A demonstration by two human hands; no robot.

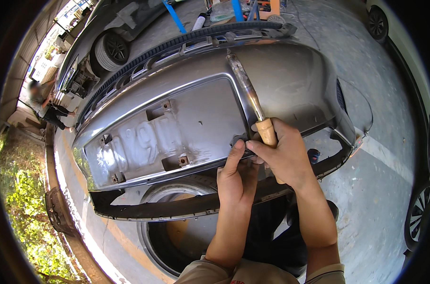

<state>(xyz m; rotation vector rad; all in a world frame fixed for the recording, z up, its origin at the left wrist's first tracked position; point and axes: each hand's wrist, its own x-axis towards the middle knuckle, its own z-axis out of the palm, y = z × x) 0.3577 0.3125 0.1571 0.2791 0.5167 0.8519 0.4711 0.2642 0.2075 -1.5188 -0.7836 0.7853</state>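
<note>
Right hand (290, 154): my fingers are wrapped around the wooden handle (267, 132) of the iron (253, 99), gripping it, while the thumb reaches across toward my other thumb.

Left hand (236, 182): my thumb stands up against a small dark piece (237, 140); the other fingers curl low by the bumper's near edge, partly hidden, so I cannot tell whether they are closed on anything.

Iron: its metal shaft points away from me, over the right border of the recess (205, 113). I cannot tell whether the shaft touches the panel or hangs just above it.

Bumper (300, 75): in front of me, its outer face up, with the dark piece at the recess's lower right corner.

Handling: I would hold the iron by wood alone and treat the shaft as hot. With both thumbs so near each other, I judge it best to keep that far end aimed away while they work, and to press gently so the panel does not flex.

Edges: the recess has a raised border and square holes such as this one (175, 162), which could catch a fingertip. Nearer me, the lower lip (177, 208) crosses above a tyre (159, 241), with an open gap between lip and panel.

Room: my right elbow seems to have the wider side, over the grey floor (380, 199); a thin cable (372, 116) curves beyond the bumper's right end, worth keeping off.
</note>
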